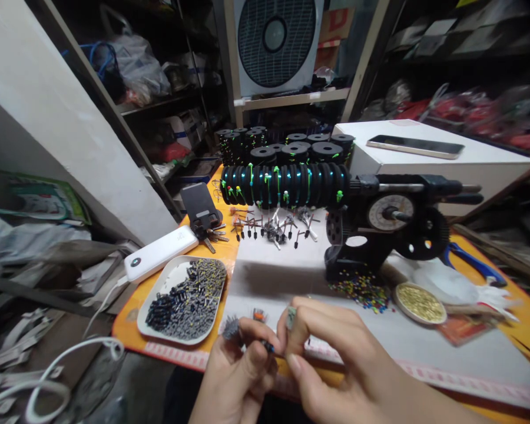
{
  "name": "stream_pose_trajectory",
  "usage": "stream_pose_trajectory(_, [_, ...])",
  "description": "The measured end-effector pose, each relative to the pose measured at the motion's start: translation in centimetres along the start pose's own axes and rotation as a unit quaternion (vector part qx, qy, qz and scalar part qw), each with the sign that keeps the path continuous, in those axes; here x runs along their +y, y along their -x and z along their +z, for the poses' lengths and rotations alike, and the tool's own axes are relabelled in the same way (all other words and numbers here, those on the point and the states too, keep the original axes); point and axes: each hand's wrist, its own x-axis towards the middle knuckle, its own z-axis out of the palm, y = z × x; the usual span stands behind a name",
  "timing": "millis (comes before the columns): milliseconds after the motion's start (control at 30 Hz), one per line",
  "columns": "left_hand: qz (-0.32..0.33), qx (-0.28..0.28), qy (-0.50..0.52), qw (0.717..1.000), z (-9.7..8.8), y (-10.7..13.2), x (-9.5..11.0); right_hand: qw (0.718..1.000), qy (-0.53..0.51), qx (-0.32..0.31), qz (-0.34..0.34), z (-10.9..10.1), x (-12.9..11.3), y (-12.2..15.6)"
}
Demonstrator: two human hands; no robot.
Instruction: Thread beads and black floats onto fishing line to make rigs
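Note:
My left hand (245, 368) is closed in a pinch on a small dark piece with a bit of blue (267, 346). A spiky grey bunch of small parts (232, 328) sticks out by its index finger. My right hand (335, 347) is pinched too, its fingertips meeting the left ones; what lies between them is too small to make out. A small grey-green piece (291, 317) is tucked between its fingers. Just beyond the hands lies a small orange and dark item (259, 315). Ahead, black rings wound with blue line (287, 184) sit on the shaft of a black winding device (362, 247).
To the left, a white tray (143, 321) holds small grey and black cylinders, near a power bank (161, 253) and keys (212, 240). Coloured beads (364, 291), a dish of golden bits (420, 303) and a blue-handled tool (474, 265) lie right. Black spools (295, 150) stand behind.

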Motion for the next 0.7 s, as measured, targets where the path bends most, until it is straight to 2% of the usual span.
stream_pose_trajectory(200, [0.014, 0.011, -0.016, 1.0, 0.1, 0.0, -0.3, 1.0, -0.005, -0.009, 0.004, 0.1, -0.3, -0.3])
stream_pose_trajectory(333, [0.126, 0.052, -0.056, 0.989, 0.2, -0.1, -0.5, 1.0, -0.01, -0.014, 0.021, 0.0, -0.2, -0.2])
stream_pose_trajectory(500, [0.266, 0.091, -0.168, 0.945, -0.2, 0.0, -0.2, 0.999, -0.039, -0.021, -0.024, 0.1, 1.4, 0.2])
stream_pose_trajectory(633, [0.322, 0.094, -0.231, 0.914, -0.2, 0.2, -0.4, 0.997, -0.059, -0.041, -0.035, 0.2, 2.1, 0.2])
stream_pose_trajectory(700, [0.328, 0.089, -0.218, 0.915, 0.1, 0.3, -0.6, 0.996, -0.061, -0.052, -0.025, 0.0, 1.8, 0.2])
